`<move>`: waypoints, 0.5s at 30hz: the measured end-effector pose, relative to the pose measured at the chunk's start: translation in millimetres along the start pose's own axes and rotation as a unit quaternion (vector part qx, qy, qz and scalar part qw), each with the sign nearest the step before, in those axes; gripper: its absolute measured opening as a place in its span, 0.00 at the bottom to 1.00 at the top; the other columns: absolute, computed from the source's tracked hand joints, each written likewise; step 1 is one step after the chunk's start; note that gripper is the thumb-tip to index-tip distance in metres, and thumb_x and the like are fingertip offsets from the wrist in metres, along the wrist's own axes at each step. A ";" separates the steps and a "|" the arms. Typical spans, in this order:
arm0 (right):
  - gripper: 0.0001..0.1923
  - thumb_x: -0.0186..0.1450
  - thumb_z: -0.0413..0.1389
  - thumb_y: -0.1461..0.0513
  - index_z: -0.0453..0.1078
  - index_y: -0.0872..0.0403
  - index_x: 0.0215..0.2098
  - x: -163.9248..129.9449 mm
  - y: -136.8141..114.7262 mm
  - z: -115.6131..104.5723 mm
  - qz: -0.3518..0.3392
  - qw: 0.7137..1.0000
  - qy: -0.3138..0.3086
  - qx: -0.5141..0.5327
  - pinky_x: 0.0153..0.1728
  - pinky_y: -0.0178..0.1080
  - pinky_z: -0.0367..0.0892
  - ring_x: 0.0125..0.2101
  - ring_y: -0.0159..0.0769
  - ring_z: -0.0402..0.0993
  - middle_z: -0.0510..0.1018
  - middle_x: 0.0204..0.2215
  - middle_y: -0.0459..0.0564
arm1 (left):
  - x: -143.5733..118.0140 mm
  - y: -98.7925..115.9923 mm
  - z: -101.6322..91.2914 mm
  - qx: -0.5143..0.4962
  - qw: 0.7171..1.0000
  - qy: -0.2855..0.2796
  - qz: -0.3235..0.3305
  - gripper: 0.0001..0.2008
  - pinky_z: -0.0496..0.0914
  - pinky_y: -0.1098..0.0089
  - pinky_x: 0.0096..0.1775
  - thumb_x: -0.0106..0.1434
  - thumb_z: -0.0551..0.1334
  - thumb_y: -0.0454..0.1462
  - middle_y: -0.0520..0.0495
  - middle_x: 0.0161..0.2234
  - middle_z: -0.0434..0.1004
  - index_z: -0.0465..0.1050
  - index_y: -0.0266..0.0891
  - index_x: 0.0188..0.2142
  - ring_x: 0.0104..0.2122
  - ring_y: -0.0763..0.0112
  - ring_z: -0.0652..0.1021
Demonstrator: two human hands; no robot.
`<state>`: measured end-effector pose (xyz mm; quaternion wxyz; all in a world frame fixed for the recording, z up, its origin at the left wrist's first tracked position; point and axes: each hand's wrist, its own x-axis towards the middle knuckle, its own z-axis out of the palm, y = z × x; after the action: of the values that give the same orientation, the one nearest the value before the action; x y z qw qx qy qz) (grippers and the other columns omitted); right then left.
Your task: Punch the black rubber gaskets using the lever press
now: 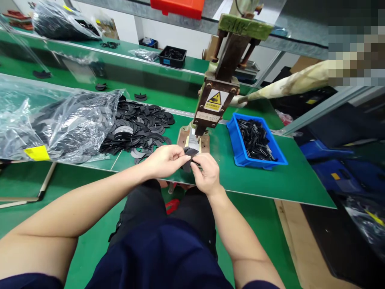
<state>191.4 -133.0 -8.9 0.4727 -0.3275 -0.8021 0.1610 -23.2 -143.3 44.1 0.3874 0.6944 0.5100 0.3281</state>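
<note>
Bench (270,180): green, and it carries the press; everything below is placed from that press.
Press (218,94): upright at the bench's middle, its foot just beyond your hands.
Plastic bag (51,124): well to the press's left, black pieces spilling from its mouth.
Loose pile (141,126): between bag and press.
Blue bin (255,142): just right of the press, full of black pieces.
Left hand (165,160): closed in a pinch on the black piece.
Right hand (206,172): pinching the same piece, equally near.
Black piece (189,157): between both hands, directly before the press foot; long axis unclear.
</note>
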 end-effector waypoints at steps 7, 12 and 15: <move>0.04 0.72 0.59 0.59 0.75 0.48 0.45 -12.6 2.3 -0.3 0.024 0.997 0.050 0.045 0.45 0.46 0.76 0.41 0.39 0.79 0.82 0.40 0.50 | 8.6 2.1 1.3 -0.073 0.996 -0.005 -0.041 0.21 0.56 0.72 0.26 0.63 0.71 0.52 0.56 0.23 0.62 0.67 0.42 0.28 0.23 0.75 0.62; 0.05 0.72 0.60 0.58 0.75 0.48 0.45 -20.5 10.6 3.0 0.057 0.993 0.072 0.077 0.47 0.46 0.78 0.44 0.40 0.81 0.82 0.42 0.51 | 16.6 1.1 2.2 -0.184 0.980 -0.045 -0.056 0.22 0.66 0.73 0.30 0.59 0.75 0.53 0.53 0.30 0.73 0.73 0.41 0.38 0.28 0.74 0.71; 0.06 0.72 0.61 0.56 0.76 0.48 0.45 -24.4 14.8 4.0 0.075 0.992 0.057 0.081 0.48 0.47 0.79 0.44 0.40 0.82 0.83 0.42 0.51 | 17.7 -3.8 6.5 -0.236 0.955 -0.159 -0.083 0.23 0.65 0.73 0.28 0.63 0.70 0.57 0.52 0.27 0.73 0.75 0.38 0.33 0.25 0.75 0.71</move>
<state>201.7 -138.5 -35.2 0.5294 -0.3557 -0.7315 0.2411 -14.7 -126.9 38.8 0.6422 0.5817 0.4056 0.2911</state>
